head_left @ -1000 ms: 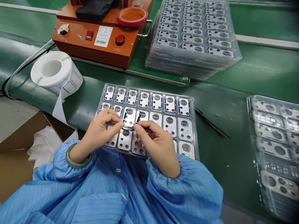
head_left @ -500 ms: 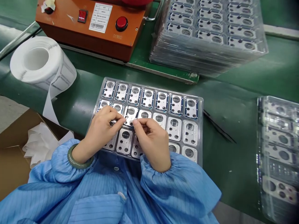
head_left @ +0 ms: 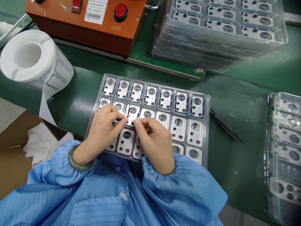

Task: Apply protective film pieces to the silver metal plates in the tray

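Observation:
A clear plastic tray [head_left: 208, 125] lies before me, holding rows of silver metal plates with round windows and small holes. Thin blue edging surrounds the top-row plates and the first few in the second row. My left hand [head_left: 105, 128] has thumb and index finger pinched at the lower left corner of a blue-edged plate [head_left: 132, 112] in the second row. At that plate's lower right corner, my right hand [head_left: 154, 138] is pinched as well, fingers curled. Whatever lies between the fingertips is too small to make out. Both hands cover parts of the lower rows.
Black tweezers [head_left: 225, 127] lie right of the tray. A roll of white label backing [head_left: 58, 70] stands at left, above a cardboard box [head_left: 14, 169] with crumpled white paper [head_left: 39, 141]. Behind are an orange machine [head_left: 94, 37] and stacked trays [head_left: 199, 47]; another tray [head_left: 268, 157] sits far right.
The view has shifted slightly closer. Both hands stay pinched at the lower corners of the same plate, with hardly any movement.

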Motion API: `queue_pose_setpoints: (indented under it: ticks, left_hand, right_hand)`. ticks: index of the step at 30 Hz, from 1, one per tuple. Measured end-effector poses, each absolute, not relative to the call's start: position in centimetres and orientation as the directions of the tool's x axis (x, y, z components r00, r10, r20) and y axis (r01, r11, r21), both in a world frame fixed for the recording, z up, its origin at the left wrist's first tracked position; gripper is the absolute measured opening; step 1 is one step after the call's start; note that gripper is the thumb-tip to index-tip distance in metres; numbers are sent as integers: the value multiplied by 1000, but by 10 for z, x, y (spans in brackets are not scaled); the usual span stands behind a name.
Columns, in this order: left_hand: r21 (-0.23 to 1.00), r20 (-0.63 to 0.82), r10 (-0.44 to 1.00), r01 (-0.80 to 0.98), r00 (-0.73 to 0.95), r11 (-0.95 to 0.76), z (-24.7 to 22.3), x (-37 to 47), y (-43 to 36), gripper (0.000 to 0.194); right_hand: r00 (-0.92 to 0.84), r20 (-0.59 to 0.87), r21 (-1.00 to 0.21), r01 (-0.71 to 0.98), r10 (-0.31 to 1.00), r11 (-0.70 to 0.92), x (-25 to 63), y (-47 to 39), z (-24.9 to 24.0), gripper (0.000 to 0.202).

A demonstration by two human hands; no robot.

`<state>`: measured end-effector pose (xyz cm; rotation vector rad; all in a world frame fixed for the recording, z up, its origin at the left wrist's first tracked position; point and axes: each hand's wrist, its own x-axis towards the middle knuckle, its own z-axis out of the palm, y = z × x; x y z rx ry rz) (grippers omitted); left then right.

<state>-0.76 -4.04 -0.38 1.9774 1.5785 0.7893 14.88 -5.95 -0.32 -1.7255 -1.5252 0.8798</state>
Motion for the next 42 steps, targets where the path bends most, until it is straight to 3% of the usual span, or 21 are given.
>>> queue_pose_setpoints:
  ticks: [42]
  left_hand:
    - [644,145,968,724,202,-248,-3,-7,-38,7]
  right_hand:
    - [120,-23,-807,584,992,-89,148,-58,-2,22]
